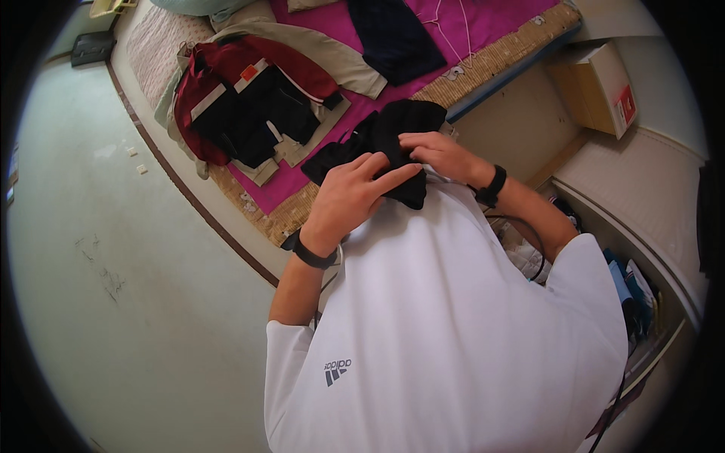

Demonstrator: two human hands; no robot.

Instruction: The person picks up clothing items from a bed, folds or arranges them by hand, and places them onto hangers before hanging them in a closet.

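A black piece of clothing [411, 121] is bunched up close to my body, at the near edge of the bed. My left hand [349, 195] lies over its left part, fingers bent around the fabric. On the right side, my right hand [445, 155] pinches the cloth between thumb and fingers. The garment's kind cannot be made out, as it is crumpled and partly covered by my hands. Beyond it on the bed lies a maroon, white and black jacket [215, 68], spread on beige clothing.
A magenta sheet [495, 23] covers a woven straw mat [521, 45] on the bed. Navy trousers [393, 38] lie at the far side. To the right stand a small wooden cabinet [578, 90] and a drawer holding clothes [642, 294]. A wall [98, 226] runs along the left.
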